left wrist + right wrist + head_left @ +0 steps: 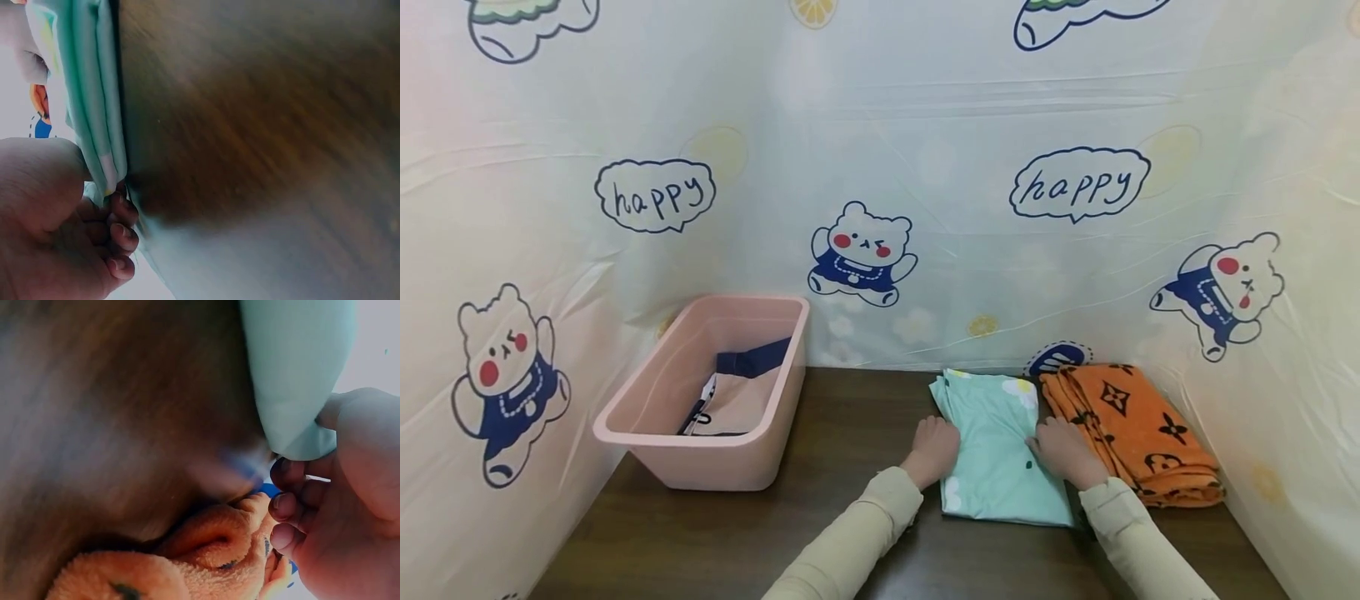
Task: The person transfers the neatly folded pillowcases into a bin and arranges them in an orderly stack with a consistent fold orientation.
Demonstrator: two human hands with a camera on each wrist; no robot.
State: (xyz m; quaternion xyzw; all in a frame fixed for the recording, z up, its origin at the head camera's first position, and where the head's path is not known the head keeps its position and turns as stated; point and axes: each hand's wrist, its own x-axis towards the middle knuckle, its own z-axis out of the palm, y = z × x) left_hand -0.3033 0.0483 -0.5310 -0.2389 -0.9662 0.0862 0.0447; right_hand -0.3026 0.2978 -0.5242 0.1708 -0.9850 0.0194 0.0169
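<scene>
A folded mint-green cloth (1000, 467) with white and yellow flower prints lies on the table, its kind not plain. My left hand (934, 450) grips its left side with curled fingers; in the left wrist view the stacked layers (87, 94) run down to the thumb and fingertips. On the opposite side my right hand (1066, 450) pinches the right edge, and the right wrist view shows that rounded fold (300, 381) between thumb and fingers. Just right of this hand lies a folded orange fleecy blanket (1135, 433) with black motifs, its near part bulging.
A pink plastic bin (730, 458) stands at the left of the dark wooden table (850, 417), holding folded navy and pale pink fabric (745, 400). Behind and at both sides hangs a pale sheet (925, 125) with cartoon bears, touching the table's back edge.
</scene>
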